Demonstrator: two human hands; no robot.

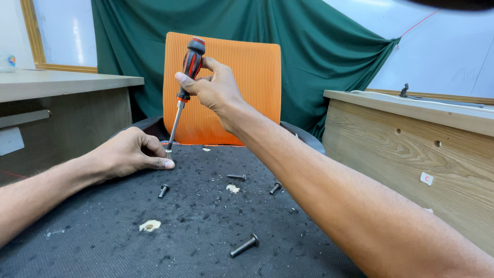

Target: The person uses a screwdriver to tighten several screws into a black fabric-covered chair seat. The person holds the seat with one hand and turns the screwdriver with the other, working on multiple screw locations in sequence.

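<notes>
My right hand (213,90) grips a screwdriver (186,77) with a black and red handle, held nearly upright. Its metal shaft runs down to a small screw (168,151) on the black underside of a chair seat (103,242). My left hand (131,153) rests on that surface, and its thumb and forefinger pinch the screw at the tip of the shaft. Loose black bolts lie nearby: one (163,191) just below my left hand, two (237,176) (276,188) in the middle, and a larger one (244,246) nearer to me.
An orange ribbed chair back (242,77) stands behind the seat, with a green curtain (319,46) beyond it. Wooden desks flank the seat on the left (67,82) and right (411,149). Pale foam spots (150,225) and debris dot the seat underside.
</notes>
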